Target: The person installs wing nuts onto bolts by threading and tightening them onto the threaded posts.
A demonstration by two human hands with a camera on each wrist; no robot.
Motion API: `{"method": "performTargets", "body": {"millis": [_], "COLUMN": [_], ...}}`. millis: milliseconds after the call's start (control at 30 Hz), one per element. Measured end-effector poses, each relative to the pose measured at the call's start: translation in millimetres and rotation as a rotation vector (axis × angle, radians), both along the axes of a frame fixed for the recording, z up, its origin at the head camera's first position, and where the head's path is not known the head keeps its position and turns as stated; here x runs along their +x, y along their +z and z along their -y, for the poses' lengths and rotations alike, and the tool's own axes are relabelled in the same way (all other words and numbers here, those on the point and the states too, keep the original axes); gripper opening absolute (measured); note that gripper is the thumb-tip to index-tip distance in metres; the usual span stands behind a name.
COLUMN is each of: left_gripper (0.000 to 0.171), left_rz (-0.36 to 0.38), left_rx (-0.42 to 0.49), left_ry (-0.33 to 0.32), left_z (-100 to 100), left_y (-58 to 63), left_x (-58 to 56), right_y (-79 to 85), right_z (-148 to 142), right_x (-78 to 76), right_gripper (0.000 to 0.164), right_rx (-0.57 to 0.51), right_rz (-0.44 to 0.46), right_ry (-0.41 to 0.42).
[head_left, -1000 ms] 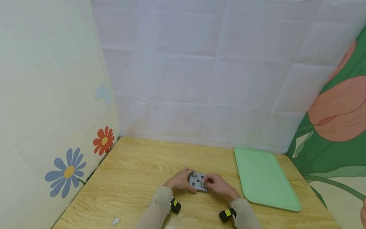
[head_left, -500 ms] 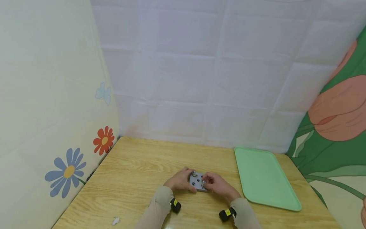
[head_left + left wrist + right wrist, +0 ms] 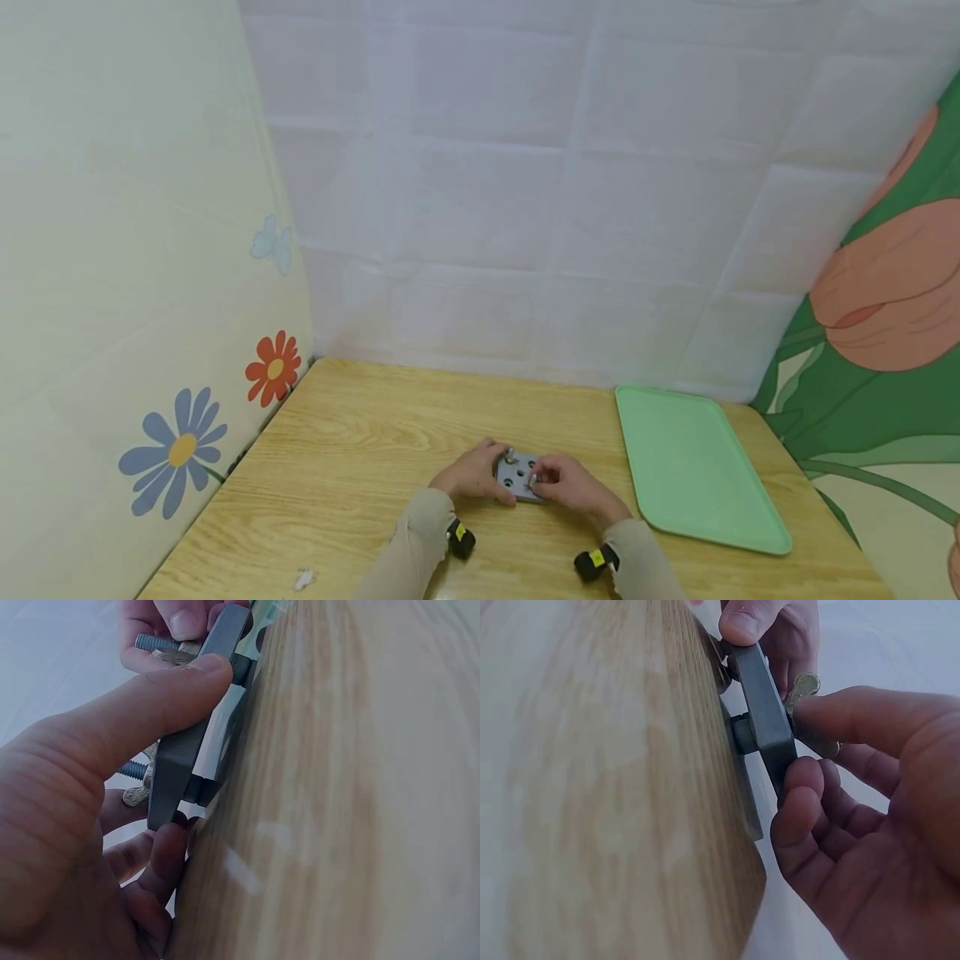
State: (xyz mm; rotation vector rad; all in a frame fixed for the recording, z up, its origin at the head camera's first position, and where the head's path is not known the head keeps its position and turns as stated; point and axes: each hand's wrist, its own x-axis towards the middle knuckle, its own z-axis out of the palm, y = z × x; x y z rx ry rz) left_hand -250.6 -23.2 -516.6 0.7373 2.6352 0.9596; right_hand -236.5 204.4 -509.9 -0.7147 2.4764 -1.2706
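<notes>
A grey plate (image 3: 517,492) with several holes lies close over the table in front of the person. Two threaded bolts stand through it, each with a brass-coloured wing nut. The left hand (image 3: 474,473) grips the plate's left side, thumb along the near edge and fingers behind, beside one wing nut (image 3: 136,796). At the plate's right side, the right hand (image 3: 579,487) pinches the other wing nut (image 3: 805,684) between thumb and forefinger; its remaining fingers curl against the plate's edge. Below the plate, bolt heads show in both wrist views.
A light green tray (image 3: 697,467) lies on the right of the wooden table (image 3: 390,433). A small white patch (image 3: 303,579) marks the table at front left. White cloth (image 3: 465,208) hangs behind, with flowered cloths at both sides.
The right fingers have shifted slightly about the wing nut, which shows at a different angle. The left hand, plate and tray stay in place.
</notes>
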Motion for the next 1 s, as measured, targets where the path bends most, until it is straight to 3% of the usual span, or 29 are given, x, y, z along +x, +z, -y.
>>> {"method": "performTargets", "body": {"millis": [267,400,600,833,1000], "left_gripper": [0.086,0.086,0.085,0.086,0.086], "left_rz": [-0.009,0.001,0.006,0.000,-0.008], "left_rx": [-0.004,0.002,0.003,0.006,0.000], "left_ry": [-0.002,0.006,0.012,0.012,0.010], "left_z": [-0.5,-0.5,-0.5,-0.4,-0.5], "left_y": [-0.6,0.3,1.6,-0.3,0.0], "left_x": [-1.0,-0.1,1.1,1.8,1.2], "right_y": [-2.6,-0.3,-0.9,-1.1,5.4], "right_z": [1.5,1.6,1.1,0.4,1.7], "right_x": [-0.4,1.8,1.2,1.4,4.4], "right_gripper": [0.012,0.002,0.015,0.001,0.016], "right_rx": [0.019,-0.020,-0.058,-0.025,-0.042], "right_rz": [-0.070,-0.018,0.066,0.026,-0.026], "right_ry": [-0.006,-0.010,-0.028,-0.026,0.017]}}
